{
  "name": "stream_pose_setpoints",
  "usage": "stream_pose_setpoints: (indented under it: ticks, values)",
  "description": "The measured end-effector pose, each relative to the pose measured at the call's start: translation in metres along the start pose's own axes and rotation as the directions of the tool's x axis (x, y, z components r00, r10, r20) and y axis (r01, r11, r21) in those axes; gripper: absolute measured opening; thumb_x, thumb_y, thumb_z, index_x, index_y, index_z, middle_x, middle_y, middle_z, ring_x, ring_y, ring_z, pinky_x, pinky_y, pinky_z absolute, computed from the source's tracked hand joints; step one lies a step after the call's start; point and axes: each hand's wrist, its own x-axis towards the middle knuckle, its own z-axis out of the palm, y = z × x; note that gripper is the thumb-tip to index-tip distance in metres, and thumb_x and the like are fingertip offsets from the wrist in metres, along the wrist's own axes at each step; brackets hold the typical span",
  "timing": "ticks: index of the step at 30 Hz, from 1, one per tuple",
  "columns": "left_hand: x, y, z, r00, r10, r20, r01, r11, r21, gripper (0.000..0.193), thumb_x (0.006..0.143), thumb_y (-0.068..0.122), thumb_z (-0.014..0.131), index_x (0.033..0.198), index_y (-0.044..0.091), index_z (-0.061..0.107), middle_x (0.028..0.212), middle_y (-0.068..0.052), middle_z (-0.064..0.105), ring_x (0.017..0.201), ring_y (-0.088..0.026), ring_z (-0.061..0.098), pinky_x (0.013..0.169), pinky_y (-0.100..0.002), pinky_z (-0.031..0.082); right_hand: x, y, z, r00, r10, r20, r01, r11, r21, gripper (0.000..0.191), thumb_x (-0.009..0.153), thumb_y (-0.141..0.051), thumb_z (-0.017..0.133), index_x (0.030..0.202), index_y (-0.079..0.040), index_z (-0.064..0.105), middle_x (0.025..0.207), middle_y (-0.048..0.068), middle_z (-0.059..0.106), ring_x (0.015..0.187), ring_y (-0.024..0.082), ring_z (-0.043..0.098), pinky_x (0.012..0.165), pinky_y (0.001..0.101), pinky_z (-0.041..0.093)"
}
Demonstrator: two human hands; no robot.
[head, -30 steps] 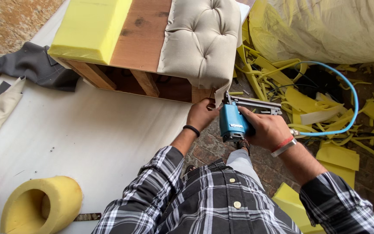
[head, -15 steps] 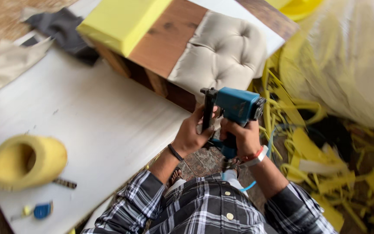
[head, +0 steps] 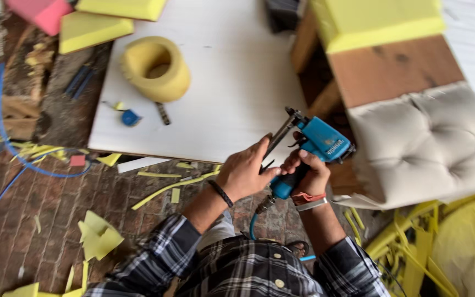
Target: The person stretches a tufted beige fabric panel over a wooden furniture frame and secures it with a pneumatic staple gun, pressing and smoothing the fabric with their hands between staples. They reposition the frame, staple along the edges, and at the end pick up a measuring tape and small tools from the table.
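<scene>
Right hand (head: 310, 175) wraps the grip of a blue stapler (head: 315, 144), fingers curled tight round the handle, tool lifted clear of the work and tilted so its long black magazine (head: 279, 133) points up-left toward the other hand. Left hand (head: 244, 171) sits at the lower end of that magazine, thumb and fingers closed on the rail, likely to steady or slide it, which is easier in the air than on the piece. A hose (head: 253, 223) hangs from the handle base toward the body, slack. Floor below is brick, littered with yellow scraps (head: 99, 235). Beyond the hands, a white table (head: 232, 82) carries a foam roll (head: 156, 67) lying on its side, well apart. To the right, a wooden frame (head: 394, 69) with a tufted beige cushion (head: 430, 140) near the stapler and a yellow foam block (head: 377, 22) at its far end.
</scene>
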Motion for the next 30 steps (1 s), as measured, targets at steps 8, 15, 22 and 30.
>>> stream_pose_setpoints:
  ticks: [8,15,22,30]
  values:
    - [-0.027,-0.119,-0.050,0.965,0.114,-0.235,-0.177,0.947,-0.269,0.080,0.088,0.026,0.078,0.154,0.000,0.039,0.146,-0.027,0.057,0.130,-0.042,0.061,0.103,-0.044,0.054,0.049,0.087,0.068,1.000,0.009,0.028,-0.011,0.997,0.075,0.055,0.085,-0.020,0.068,0.136,-0.001,0.056,0.068,0.002,0.052,0.060,0.017,0.053,0.062,0.0347,0.048]
    - [-0.025,-0.180,-0.107,0.998,0.069,0.008,-0.050,0.796,-0.604,0.052,0.094,0.010,0.066,0.145,0.014,0.059,0.146,-0.015,0.063,0.114,-0.025,0.073,0.093,-0.035,0.062,0.065,0.120,0.094,0.999,-0.019,-0.032,0.023,0.989,0.145,0.052,0.087,-0.021,0.071,0.135,-0.006,0.058,0.071,0.000,0.054,0.063,0.014,0.052,0.065,0.0325,0.047]
    - [-0.004,-0.168,-0.105,0.886,0.404,-0.229,-0.421,0.906,-0.032,0.017,0.086,0.017,0.077,0.101,0.017,0.069,0.117,-0.004,0.066,0.101,-0.024,0.069,0.086,-0.039,0.058,0.061,0.120,0.096,0.982,-0.076,-0.173,0.093,0.991,0.094,0.053,0.085,-0.020,0.070,0.133,-0.003,0.058,0.069,0.001,0.053,0.060,0.016,0.052,0.063,0.0348,0.048]
    - [-0.019,-0.153,-0.083,0.948,0.312,-0.064,-0.318,0.941,-0.117,0.013,0.094,0.017,0.066,0.085,0.008,0.062,0.076,-0.006,0.064,0.068,-0.025,0.066,0.059,-0.040,0.053,0.074,0.086,0.072,0.941,-0.196,-0.276,0.225,0.971,0.078,0.049,0.087,-0.018,0.069,0.132,-0.003,0.060,0.070,0.000,0.053,0.063,0.015,0.053,0.065,0.0341,0.049]
